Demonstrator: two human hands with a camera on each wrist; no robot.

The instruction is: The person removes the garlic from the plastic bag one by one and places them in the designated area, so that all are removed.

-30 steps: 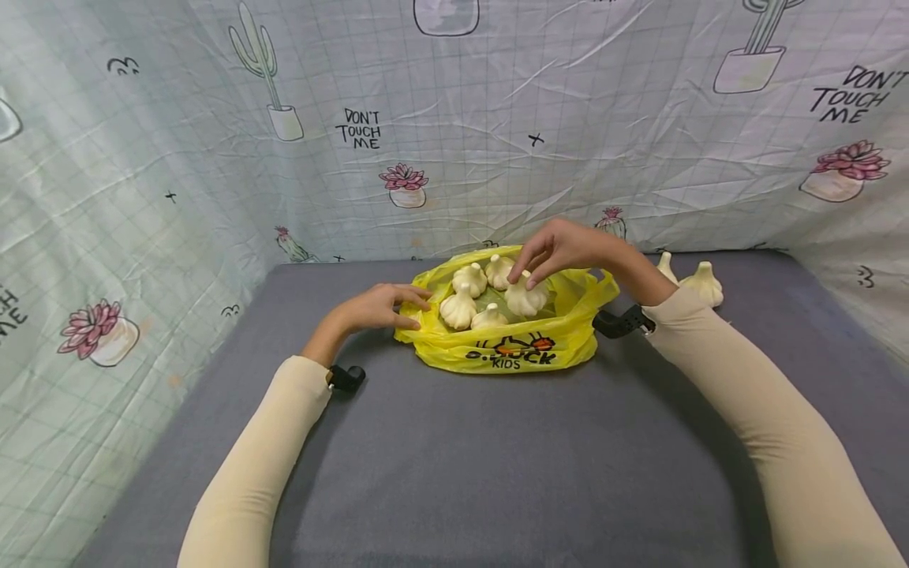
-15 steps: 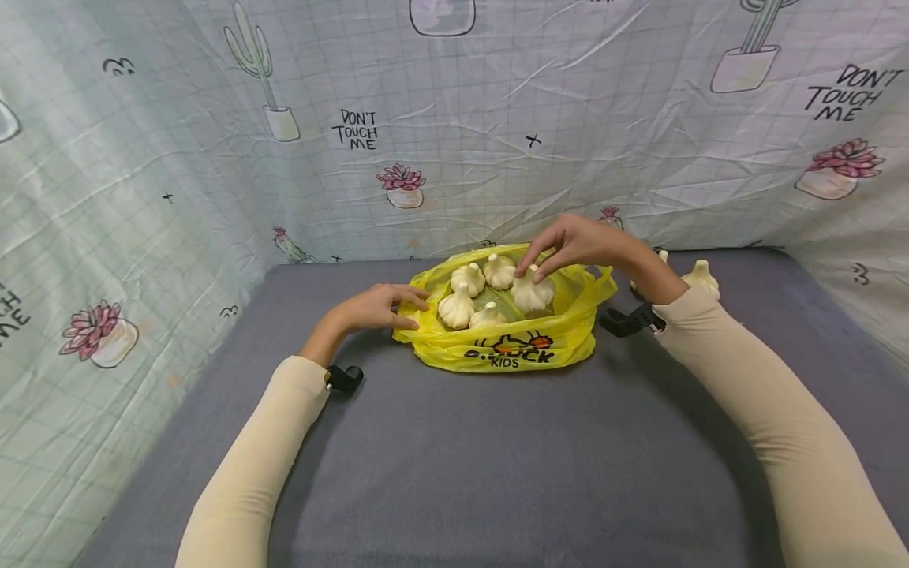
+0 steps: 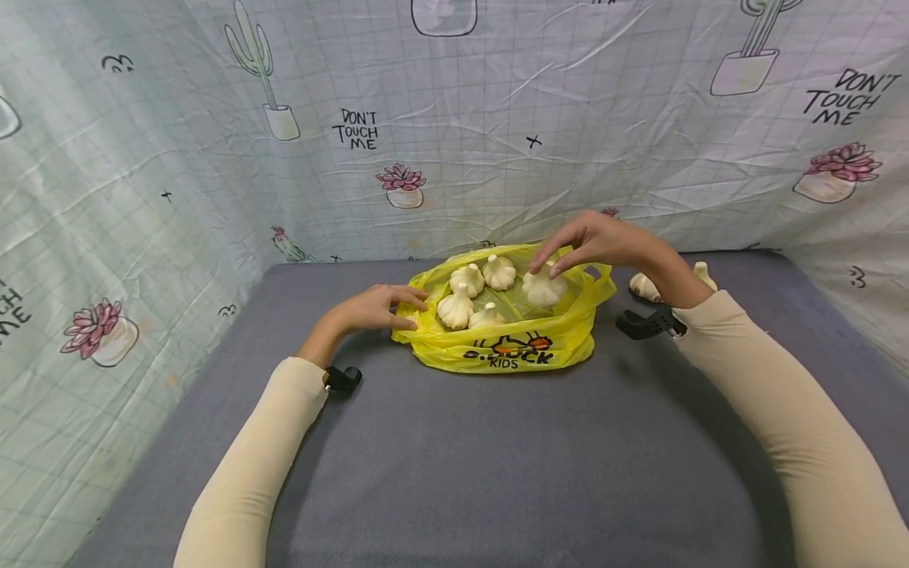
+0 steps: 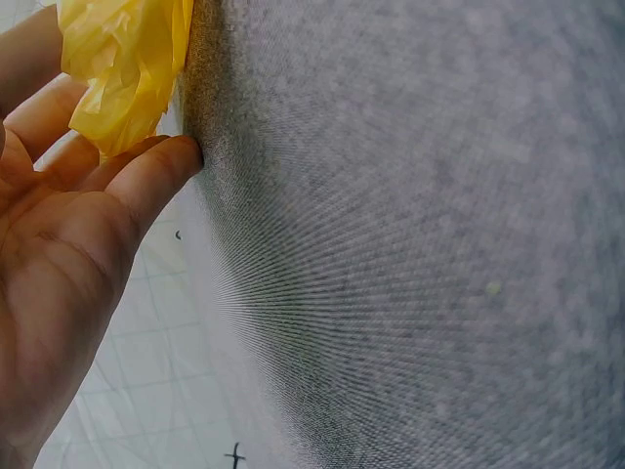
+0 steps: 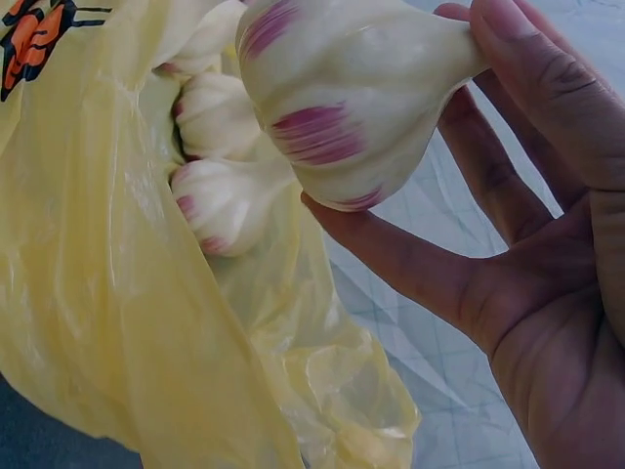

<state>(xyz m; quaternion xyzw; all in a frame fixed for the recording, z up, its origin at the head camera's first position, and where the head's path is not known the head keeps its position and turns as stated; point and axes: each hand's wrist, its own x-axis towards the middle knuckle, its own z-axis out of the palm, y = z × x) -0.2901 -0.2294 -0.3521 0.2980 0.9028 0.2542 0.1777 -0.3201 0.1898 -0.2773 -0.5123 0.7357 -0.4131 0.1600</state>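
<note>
A yellow plastic bag (image 3: 497, 347) lies with its mouth spread on the grey table, several garlic bulbs (image 3: 455, 310) inside. My right hand (image 3: 604, 238) pinches one garlic bulb (image 3: 544, 288) by its stem, over the right part of the bag's mouth. The right wrist view shows this bulb (image 5: 342, 107) large, cream with purple streaks, thumb and fingers at its neck. My left hand (image 3: 376, 306) holds the bag's left edge. Up close in the left wrist view, crumpled yellow plastic (image 4: 127, 78) sits between the fingers and the thumb, whose tip is at the table surface.
Two more garlic bulbs lie on the table to the right, one bulb (image 3: 644, 287) beside the right wrist and another bulb (image 3: 703, 274) partly behind the forearm. A printed curtain (image 3: 454, 142) hangs behind and around the grey table (image 3: 497, 473).
My right hand has moved right and slightly up with the pinched garlic bulb, away from the other bulbs in the bag. The left hand stays at the bag's edge.
</note>
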